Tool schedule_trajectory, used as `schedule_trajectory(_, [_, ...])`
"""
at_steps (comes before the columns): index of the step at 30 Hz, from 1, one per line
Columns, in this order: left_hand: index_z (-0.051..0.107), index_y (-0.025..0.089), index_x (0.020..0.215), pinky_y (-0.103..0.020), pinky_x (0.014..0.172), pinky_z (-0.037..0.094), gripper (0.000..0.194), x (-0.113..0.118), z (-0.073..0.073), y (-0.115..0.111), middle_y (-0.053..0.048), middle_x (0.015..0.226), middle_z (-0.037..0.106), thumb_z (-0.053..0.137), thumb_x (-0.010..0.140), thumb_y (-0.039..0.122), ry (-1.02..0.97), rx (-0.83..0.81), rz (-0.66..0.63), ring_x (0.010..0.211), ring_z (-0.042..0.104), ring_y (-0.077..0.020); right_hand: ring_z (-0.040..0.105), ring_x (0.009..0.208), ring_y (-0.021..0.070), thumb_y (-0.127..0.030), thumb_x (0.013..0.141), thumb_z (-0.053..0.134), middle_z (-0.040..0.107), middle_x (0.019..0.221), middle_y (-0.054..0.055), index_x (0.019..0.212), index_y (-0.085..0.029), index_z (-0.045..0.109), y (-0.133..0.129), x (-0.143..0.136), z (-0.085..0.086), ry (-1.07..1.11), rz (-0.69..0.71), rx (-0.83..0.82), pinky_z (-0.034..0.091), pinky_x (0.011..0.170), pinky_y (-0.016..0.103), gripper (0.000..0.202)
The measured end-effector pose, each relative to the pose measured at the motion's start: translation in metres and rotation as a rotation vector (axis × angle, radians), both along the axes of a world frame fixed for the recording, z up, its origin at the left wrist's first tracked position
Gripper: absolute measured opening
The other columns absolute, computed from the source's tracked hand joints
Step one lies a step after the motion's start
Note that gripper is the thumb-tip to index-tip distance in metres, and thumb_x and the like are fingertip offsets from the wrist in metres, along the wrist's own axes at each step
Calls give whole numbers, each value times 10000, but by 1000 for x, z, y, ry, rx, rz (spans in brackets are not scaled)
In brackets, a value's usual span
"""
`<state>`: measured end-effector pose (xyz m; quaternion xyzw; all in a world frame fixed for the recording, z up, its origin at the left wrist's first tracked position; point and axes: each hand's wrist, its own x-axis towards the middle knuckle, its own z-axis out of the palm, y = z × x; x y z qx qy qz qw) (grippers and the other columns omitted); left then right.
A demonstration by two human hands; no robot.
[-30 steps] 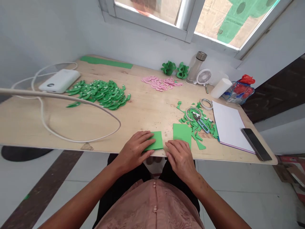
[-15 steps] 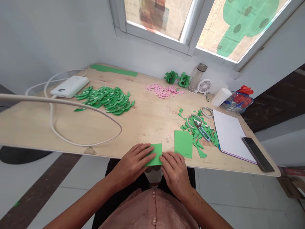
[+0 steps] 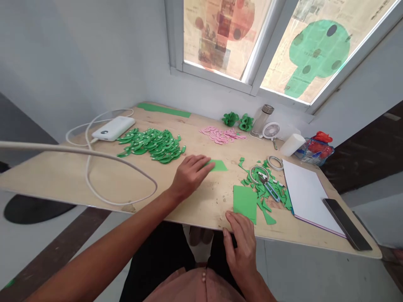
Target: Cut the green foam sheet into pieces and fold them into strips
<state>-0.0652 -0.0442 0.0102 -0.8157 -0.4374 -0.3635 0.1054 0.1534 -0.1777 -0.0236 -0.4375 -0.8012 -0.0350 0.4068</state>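
Green paper piece point(image 3: 219, 165) beneath the left hand point(image 3: 189, 175)

Nearest, at the edge of the wooden table point(image 3: 201, 207): right hand point(image 3: 243, 243), fingers together, thumb apart from them, by the near-left corner of a green sheet point(image 3: 244, 202). Contact: cannot tell. Dark phone point(image 3: 346, 225) to the right, at the edge of white paper point(image 3: 310, 197). Green scraps point(image 3: 260, 193) right of centre, blue-handled snips point(image 3: 272, 192) lying on them. Left hand farther in, fingers close together, covering the left part of the green paper piece; pinched or only pressed, cannot tell. Beyond, to the left, heaped green cutouts point(image 3: 154, 143) beside a white device point(image 3: 116, 128). Then pink cutouts point(image 3: 220, 135). Farthest: two green rosettes point(image 3: 231, 119), bottle point(image 3: 262, 121), small fan point(image 3: 271, 131).
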Motion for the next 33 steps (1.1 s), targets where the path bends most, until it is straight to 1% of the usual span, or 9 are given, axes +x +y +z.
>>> schedule_trajectory(2, [650,241,1097,-488,991,412,286,6,2,38,-96,1218,648,408,946,219,16,-22,25,1212,529,-253,604,1068,260,-131,922,474,660,1131,121,1321,-179,495,0,3,1,0,-9,12,471,893,450,402])
schedule_trajectory(4, [683,244,998,-464,960,435,243,9,-4,66,-91,1137,681,452,922,238,56,-70,8,1154,562,-251,606,1066,263,-134,924,470,662,1128,121,1314,-180,502,2,7,0,1,-23,13,473,891,455,394])
schedule_trajectory(6, [699,247,873,-398,881,484,190,10,-18,82,-65,957,720,509,883,250,104,-126,-29,1000,626,-223,610,1058,262,-138,926,468,665,1121,120,1302,-183,512,4,14,-2,13,-52,-4,480,884,455,381])
schedule_trajectory(7, [700,243,873,-386,858,495,189,9,-25,85,-64,951,721,511,877,253,114,-144,-33,963,636,-218,611,1056,263,-140,927,466,667,1118,119,1301,-187,513,5,17,-3,22,-69,-18,484,881,455,380])
schedule_trajectory(10, [690,238,978,-406,893,489,237,5,-44,84,-73,1063,704,470,894,267,119,-176,-28,1021,625,-226,607,1067,272,-147,928,474,667,1120,118,1312,-203,507,9,27,-8,46,-112,-58,487,882,467,390])
schedule_trajectory(13, [684,228,1016,-420,924,480,275,1,-53,80,-85,1080,701,433,913,276,99,-189,-19,1053,621,-231,595,1086,282,-157,924,491,663,1131,117,1312,-212,508,12,36,-11,54,-138,-57,482,888,480,392])
schedule_trajectory(24, [689,226,1002,-389,876,527,303,-3,-52,79,-83,1059,706,421,923,343,30,-194,-20,993,644,-216,615,1066,270,-155,922,483,674,1115,113,1279,-197,532,14,43,-26,87,-147,-45,491,892,467,362])
schedule_trajectory(28, [697,216,966,-402,924,510,307,-3,-52,80,-87,1061,704,427,923,356,27,-200,-30,1045,623,-222,611,1076,276,-161,918,499,674,1108,119,1267,-192,539,18,52,-26,88,-171,-30,484,893,480,352])
schedule_trajectory(33, [705,225,930,-405,869,527,337,-4,-54,81,-84,1023,715,403,934,376,36,-212,-14,968,652,-223,624,1056,279,-183,921,489,682,1089,117,1239,-204,560,22,63,-26,104,-219,-49,494,873,487,327])
